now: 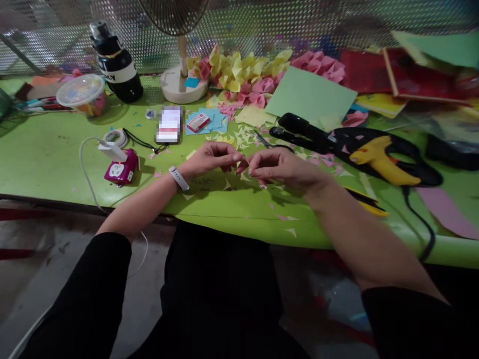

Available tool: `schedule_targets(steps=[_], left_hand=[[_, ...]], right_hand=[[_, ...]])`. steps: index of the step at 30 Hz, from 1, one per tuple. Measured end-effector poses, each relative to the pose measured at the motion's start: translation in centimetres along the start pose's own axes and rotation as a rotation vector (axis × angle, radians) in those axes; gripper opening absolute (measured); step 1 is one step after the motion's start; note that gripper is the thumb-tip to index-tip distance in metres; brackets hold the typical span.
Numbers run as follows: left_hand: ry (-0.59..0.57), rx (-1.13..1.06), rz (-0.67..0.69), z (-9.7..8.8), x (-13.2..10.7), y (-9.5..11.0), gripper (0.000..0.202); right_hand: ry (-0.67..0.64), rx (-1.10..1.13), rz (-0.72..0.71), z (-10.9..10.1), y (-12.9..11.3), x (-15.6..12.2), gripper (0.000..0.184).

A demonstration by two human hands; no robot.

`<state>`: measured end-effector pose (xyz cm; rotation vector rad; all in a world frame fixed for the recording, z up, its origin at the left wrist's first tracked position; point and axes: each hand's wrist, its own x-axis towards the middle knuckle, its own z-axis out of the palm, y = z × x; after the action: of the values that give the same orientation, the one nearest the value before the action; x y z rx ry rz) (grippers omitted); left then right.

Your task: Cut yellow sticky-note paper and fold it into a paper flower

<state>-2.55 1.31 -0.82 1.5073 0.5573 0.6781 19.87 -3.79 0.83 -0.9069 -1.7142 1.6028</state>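
Note:
My left hand [213, 157] and my right hand [279, 167] meet over the green table [48, 159], fingertips pinched together on a tiny pink paper piece [242, 164]. The piece is too small to see clearly. A white band sits on my left wrist [178, 178]. Small paper offcuts [239, 142] lie scattered just behind and under the hands. Scissors [267, 142] lie just beyond my right hand.
A yellow glue gun [381, 162] on a black stand lies right. Folded pink and yellow paper shapes [243, 75] pile at the back by a fan base [183, 85]. A black bottle [116, 62], lidded tub [82, 94], phone [169, 124] and pink charger [121, 169] sit left.

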Motion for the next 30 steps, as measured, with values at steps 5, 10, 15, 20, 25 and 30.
schedule_targets(steps=[5,10,15,20,25,30], left_hand=[[0.037,-0.014,0.022,0.0,0.0,0.0,0.045],[0.063,0.014,0.051,-0.1,0.1,-0.3,0.045],[0.064,0.01,0.04,0.0,0.1,-0.4,0.046],[0.059,-0.027,0.036,0.2,0.1,-0.6,0.046],[0.267,-0.034,0.007,0.7,0.0,-0.4,0.04],[0.151,-0.033,-0.039,1.8,-0.3,-0.2,0.037]], right_hand=[[0.105,-0.021,-0.02,0.3,0.4,0.3,0.031],[0.115,0.005,-0.021,0.5,0.6,0.3,0.027],[0.112,0.049,-0.005,1.0,0.7,0.3,0.028],[0.14,0.109,0.028,1.7,1.0,0.5,0.027],[0.502,0.301,-0.086,1.7,1.9,1.1,0.024],[0.634,0.273,-0.124,1.6,2.5,1.8,0.019]])
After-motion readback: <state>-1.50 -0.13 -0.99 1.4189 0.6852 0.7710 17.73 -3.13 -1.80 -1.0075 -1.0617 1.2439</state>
